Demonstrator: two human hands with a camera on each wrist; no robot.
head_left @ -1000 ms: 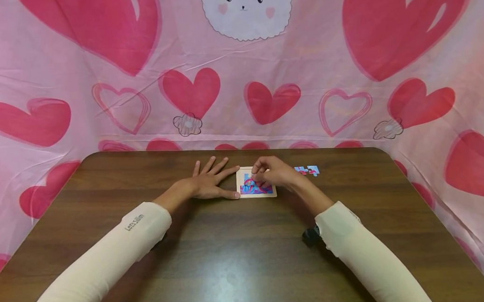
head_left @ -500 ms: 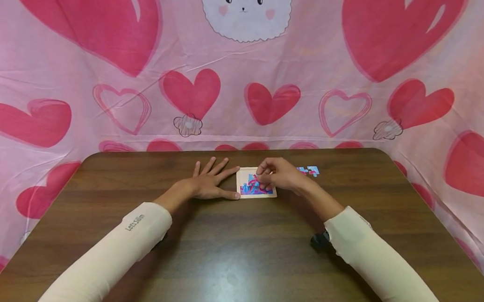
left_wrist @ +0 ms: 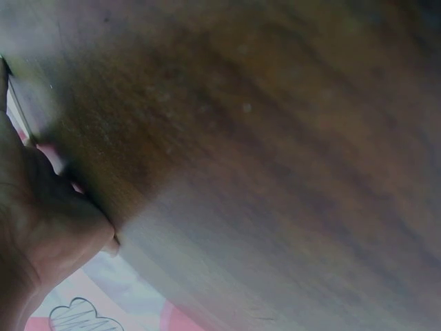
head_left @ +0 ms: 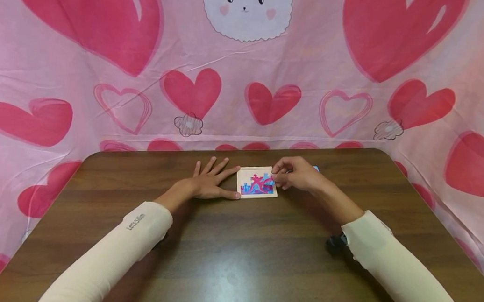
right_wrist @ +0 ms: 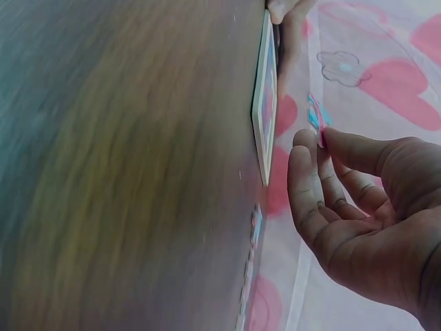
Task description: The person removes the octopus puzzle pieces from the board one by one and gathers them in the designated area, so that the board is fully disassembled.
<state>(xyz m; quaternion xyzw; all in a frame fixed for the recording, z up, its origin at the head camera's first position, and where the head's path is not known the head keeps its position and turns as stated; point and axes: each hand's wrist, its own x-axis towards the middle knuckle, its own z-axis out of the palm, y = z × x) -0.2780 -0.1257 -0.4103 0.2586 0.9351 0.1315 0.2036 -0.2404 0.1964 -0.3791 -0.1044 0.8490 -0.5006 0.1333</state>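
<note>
"Where is the left hand?"

"Left of centre in the head view. The left hand (head_left: 208, 185) lies on the brown table (head_left: 228, 255), fingers spread apart, the tips of thumb and forefinger touching the left side of a pale tray (head_left: 256, 168)."

"And what does the tray hold?"

"A partly filled jigsaw picture (head_left: 261, 185) in pink, blue and purple. It fills the lower part; pale tray floor shows at the upper left of it. The tray sits near the middle of the frame."

"The right hand, then?"

"The right hand (head_left: 297, 172) is just right of the tray there, thumb and fingertips together. In the right wrist view they are clamped on a small pink and blue piece (right_wrist: 318, 118), seen nearly edge-on, right of the frame's middle and raised off the table."

"Any other pieces?"

"Loose pieces (right_wrist: 256, 224) lie on the table at the lower middle of the right wrist view. In the head view the right hand hides most of them; a blue corner peeps out."

"What fills the top of the head view?"

"A pink cloth (head_left: 227, 54) printed with hearts."
</note>
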